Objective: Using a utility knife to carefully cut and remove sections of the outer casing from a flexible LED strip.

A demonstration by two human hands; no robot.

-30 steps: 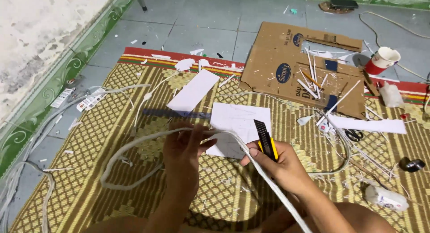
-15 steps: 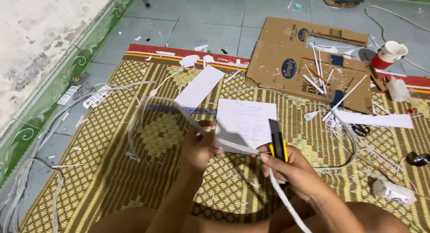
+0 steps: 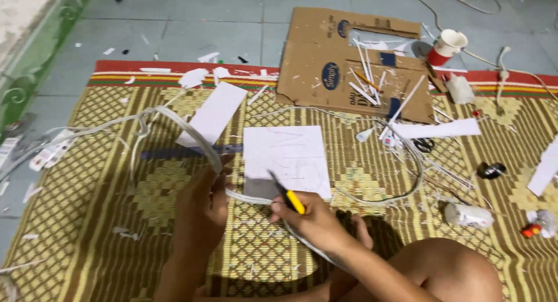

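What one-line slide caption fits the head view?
Left hand grips a white flat cable while right hand holds a yellow utility knife above a woven mat.

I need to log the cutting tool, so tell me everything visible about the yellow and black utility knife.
The utility knife is a slim cutter with a yellow body and a black front section, plastic by its look. The right hand wraps its rear end, so only the front part shows. It tilts up and to the left, tip over the lower edge of the white sheet, close to the white cable. Whether a blade is out cannot be told.
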